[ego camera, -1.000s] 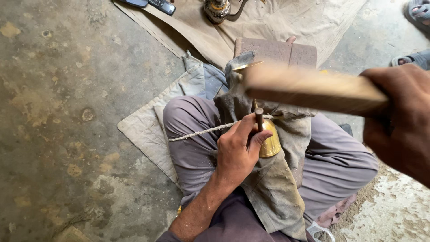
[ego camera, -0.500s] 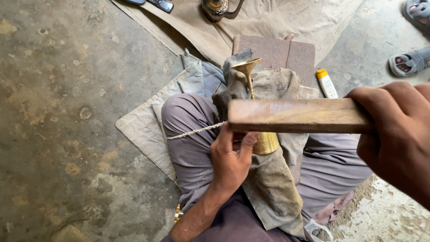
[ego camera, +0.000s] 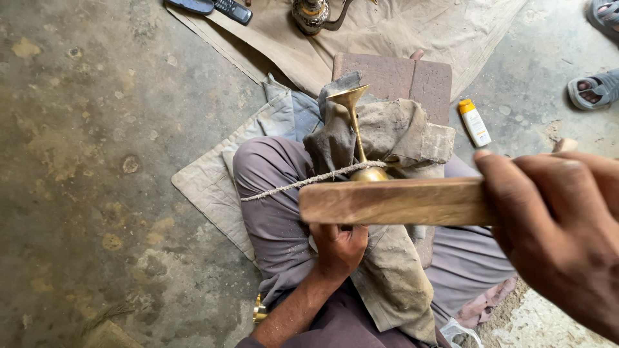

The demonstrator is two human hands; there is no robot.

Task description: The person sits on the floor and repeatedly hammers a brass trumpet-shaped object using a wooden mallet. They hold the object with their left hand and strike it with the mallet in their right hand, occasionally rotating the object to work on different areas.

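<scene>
Two hands busy: right hand (ego camera: 558, 235) is clamped round a wooden bat (ego camera: 393, 201), raised just above the left hand (ego camera: 338, 248), which is curled shut low on the lap cloth (ego camera: 393, 290), what it grips is hidden. Brass goblet (ego camera: 356, 138) lies past the left hand, roped (ego camera: 303, 183) down. I'd land the bat flat, keep the left fingers tucked
</scene>
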